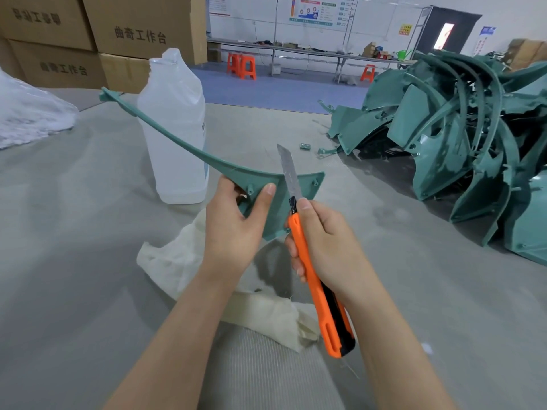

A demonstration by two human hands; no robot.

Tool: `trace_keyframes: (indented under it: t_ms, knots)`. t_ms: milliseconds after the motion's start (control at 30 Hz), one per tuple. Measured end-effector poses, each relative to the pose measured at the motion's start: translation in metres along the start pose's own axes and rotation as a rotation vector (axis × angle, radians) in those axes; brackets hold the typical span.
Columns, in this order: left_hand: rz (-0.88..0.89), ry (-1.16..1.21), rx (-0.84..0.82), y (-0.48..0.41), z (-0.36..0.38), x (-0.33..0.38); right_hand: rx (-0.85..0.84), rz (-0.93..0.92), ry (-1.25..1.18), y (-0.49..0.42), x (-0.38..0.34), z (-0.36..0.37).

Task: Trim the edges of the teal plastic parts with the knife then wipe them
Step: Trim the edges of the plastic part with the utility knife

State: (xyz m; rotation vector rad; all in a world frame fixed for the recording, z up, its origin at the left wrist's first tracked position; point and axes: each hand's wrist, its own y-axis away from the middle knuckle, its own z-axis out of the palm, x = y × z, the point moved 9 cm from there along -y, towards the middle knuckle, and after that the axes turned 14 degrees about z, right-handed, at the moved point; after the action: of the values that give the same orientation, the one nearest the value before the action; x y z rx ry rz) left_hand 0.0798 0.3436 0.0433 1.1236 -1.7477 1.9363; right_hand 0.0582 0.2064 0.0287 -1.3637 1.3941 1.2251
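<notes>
The left hand (233,232) has its grip pinching a curved, smooth teal plastic part (257,177); the right hand (331,247) is curled round an orange knife (313,291) above a grey felt table (88,247).

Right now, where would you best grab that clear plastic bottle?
Probably the clear bottle is best taken round its narrow neck, from above: it stands upright, its body looks wide, and the held teal part crosses its front.

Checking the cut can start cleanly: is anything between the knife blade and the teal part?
Nothing visible. The knife in the right hand has its blade across the upper edge of the teal part that the left hand grips. The left thumb lies just beside the blade, not between them.
</notes>
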Motion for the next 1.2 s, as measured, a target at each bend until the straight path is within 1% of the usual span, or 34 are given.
trace_keyframes:
  t_ms: [300,433,500,600,667,733,800,867,933,1067,1200]
  knots:
    - [0.020,-0.016,-0.006,0.000,0.000,-0.002,-0.017,0.000,-0.006,0.000,0.000,0.001]
    - [0.001,-0.018,-0.055,0.001,0.005,-0.006,-0.117,-0.046,-0.042,0.008,-0.008,0.020]
    - [-0.037,0.037,-0.084,0.002,0.008,-0.009,-0.156,-0.079,-0.050,0.011,-0.011,0.030]
    - [-0.053,0.054,-0.071,0.000,0.005,-0.013,-0.179,-0.065,-0.102,0.013,-0.011,0.030]
    - [-0.029,0.006,-0.061,-0.001,0.003,-0.011,-0.139,-0.040,-0.157,0.010,-0.009,0.018]
    - [-0.024,0.000,-0.031,0.000,0.001,-0.009,-0.037,-0.034,-0.168,0.007,-0.007,0.001]
    - [-0.031,0.017,-0.010,0.000,0.000,-0.007,0.057,-0.018,-0.114,0.003,-0.003,-0.012]
    - [-0.031,0.022,-0.009,-0.001,-0.001,-0.005,0.104,0.012,-0.056,0.000,0.002,-0.017]
    - [-0.021,0.018,-0.016,-0.002,0.000,-0.003,0.105,0.026,-0.027,-0.001,0.004,-0.016]
    - [-0.017,0.015,-0.018,0.000,0.001,-0.002,0.048,0.034,-0.027,-0.001,0.004,-0.006]
    - [-0.011,0.013,-0.014,0.000,0.002,-0.002,0.018,0.014,-0.015,0.001,0.002,0.000]
